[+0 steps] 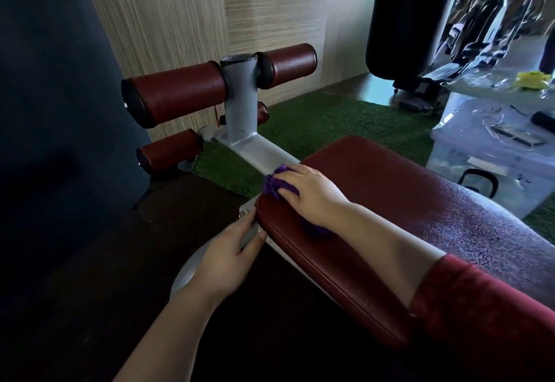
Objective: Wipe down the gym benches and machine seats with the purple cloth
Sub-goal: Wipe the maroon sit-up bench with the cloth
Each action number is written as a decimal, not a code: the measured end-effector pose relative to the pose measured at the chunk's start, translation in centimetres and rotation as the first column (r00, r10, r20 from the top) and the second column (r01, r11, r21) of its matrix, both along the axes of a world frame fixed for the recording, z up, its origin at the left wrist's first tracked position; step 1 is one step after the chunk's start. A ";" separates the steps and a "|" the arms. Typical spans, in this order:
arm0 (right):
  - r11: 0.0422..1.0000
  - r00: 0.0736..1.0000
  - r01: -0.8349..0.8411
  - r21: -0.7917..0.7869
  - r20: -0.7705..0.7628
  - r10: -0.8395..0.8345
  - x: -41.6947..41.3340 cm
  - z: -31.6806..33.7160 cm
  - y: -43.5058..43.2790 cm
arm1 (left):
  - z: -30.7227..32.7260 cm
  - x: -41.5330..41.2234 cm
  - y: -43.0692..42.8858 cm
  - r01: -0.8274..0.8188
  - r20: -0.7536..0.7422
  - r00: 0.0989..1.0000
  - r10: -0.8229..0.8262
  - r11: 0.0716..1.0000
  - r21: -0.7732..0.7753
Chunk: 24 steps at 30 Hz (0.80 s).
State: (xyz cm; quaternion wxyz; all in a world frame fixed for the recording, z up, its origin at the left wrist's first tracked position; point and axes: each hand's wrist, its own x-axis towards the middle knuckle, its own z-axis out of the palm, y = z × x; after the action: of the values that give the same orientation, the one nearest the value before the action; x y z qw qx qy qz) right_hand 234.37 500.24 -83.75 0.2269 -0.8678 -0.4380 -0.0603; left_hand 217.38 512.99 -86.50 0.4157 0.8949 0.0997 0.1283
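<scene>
A dark red padded bench [405, 201] runs from the lower right toward the middle. At its near-left corner my right hand [309, 192] lies on the purple cloth [271, 185], pressing it onto the pad; the cloth also peeks out under my wrist. My left hand [228, 257] grips the grey metal frame [250, 231] just below the pad's edge. The pad's right part looks speckled with droplets.
The bench's grey post [241, 105] carries dark red foam rollers [177, 93] at the back left. Green turf [315, 123] covers the floor beyond. Clear plastic bins [492, 153] stand at the right, a black punching bag [402, 21] hangs behind, with other machines far right.
</scene>
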 end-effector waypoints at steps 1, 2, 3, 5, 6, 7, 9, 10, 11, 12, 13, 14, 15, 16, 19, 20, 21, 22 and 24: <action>1.000 1.000 0.000 -0.011 0.004 0.000 -0.4 -0.1 -0.2 | 0.1 0.0 0.0 -0.001 0.009 1.000 0.001 1.000 0.000; 1.000 1.000 -0.015 -0.021 0.009 0.016 -1.1 0.0 -0.6 | 0.2 0.0 0.0 -0.004 0.023 1.000 0.004 1.000 0.004; 0.999 0.999 -0.040 -0.023 0.008 0.041 -1.7 -0.1 -1.0 | 0.4 0.0 0.0 -0.006 0.034 0.999 0.006 1.000 0.007; 0.995 0.996 -0.094 -0.010 -0.009 0.094 -2.8 -0.2 -2.0 | 1.0 0.2 0.0 -0.011 0.048 0.999 0.011 1.000 -0.001; 0.994 0.994 -0.110 -0.007 -0.018 0.110 -2.8 -0.1 -2.2 | 1.2 0.5 0.1 -0.016 0.058 0.998 0.016 1.000 -0.004; 0.993 0.993 -0.115 -0.012 -0.022 0.114 -2.5 -0.1 -2.3 | 1.2 0.8 0.2 -0.015 0.066 0.998 0.015 1.000 0.000; 0.996 0.996 -0.084 -0.015 -0.006 0.084 -0.8 0.2 -2.1 | 1.4 1.7 0.4 -0.006 0.044 0.999 0.004 1.000 0.030; 0.999 0.999 -0.043 0.000 0.009 0.043 0.4 0.3 -1.9 | 1.5 2.4 0.4 0.000 0.028 1.000 -0.002 0.998 0.057; 1.000 1.000 0.015 0.021 0.012 -0.015 1.9 0.3 -1.8 | 1.6 3.1 0.5 0.004 0.016 1.000 -0.005 0.996 0.091; 0.996 0.997 0.081 0.040 0.009 -0.082 3.6 0.2 -1.9 | 1.8 3.8 0.5 0.008 0.009 1.000 -0.009 0.993 0.119; 0.987 0.989 0.148 0.060 0.003 -0.148 5.3 0.1 -2.2 | 2.0 4.5 0.4 0.014 0.002 1.000 -0.015 0.991 0.134; 0.975 0.978 0.208 0.077 0.001 -0.208 7.0 -0.1 -2.5 | 2.2 5.1 0.4 0.025 -0.008 1.000 -0.025 0.989 0.145; 0.961 0.965 0.262 0.088 -0.003 -0.263 8.7 -0.3 -2.9 | 2.3 5.7 0.4 0.040 -0.015 0.999 -0.038 0.987 0.156; 0.946 0.951 0.309 0.098 -0.007 -0.310 10.0 -0.5 -3.3 | 2.4 6.2 0.4 0.057 -0.022 0.998 -0.054 0.984 0.167; 0.904 0.914 0.403 0.142 -0.015 -0.405 13.1 -0.8 -4.3 | 2.5 7.0 0.2 0.088 -0.025 0.996 -0.085 0.977 0.192; 0.887 0.898 0.436 0.154 -0.021 -0.439 13.8 -0.8 -4.6 | 2.5 7.0 0.1 0.083 -0.020 0.997 -0.081 0.977 0.194; 0.862 0.876 0.480 0.162 -0.037 -0.481 14.5 -0.9 -4.8 | 2.5 7.0 -0.1 0.072 -0.017 0.997 -0.070 0.979 0.192; 0.832 0.847 0.530 0.162 -0.054 -0.529 15.0 -0.9 -5.0 | 2.5 6.9 -0.2 0.060 -0.018 0.998 -0.057 0.979 0.192; 0.768 0.779 0.627 0.135 -0.089 -0.621 15.7 -0.8 -5.3 | 2.8 6.6 -0.5 0.051 -0.042 0.998 -0.044 0.979 0.196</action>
State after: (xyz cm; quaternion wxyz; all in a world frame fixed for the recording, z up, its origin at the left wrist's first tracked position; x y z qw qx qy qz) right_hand 250.04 494.97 -84.58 0.2700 -0.9443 -0.1146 -0.1493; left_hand 224.00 512.51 -83.71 0.3258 0.9361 0.0729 0.1105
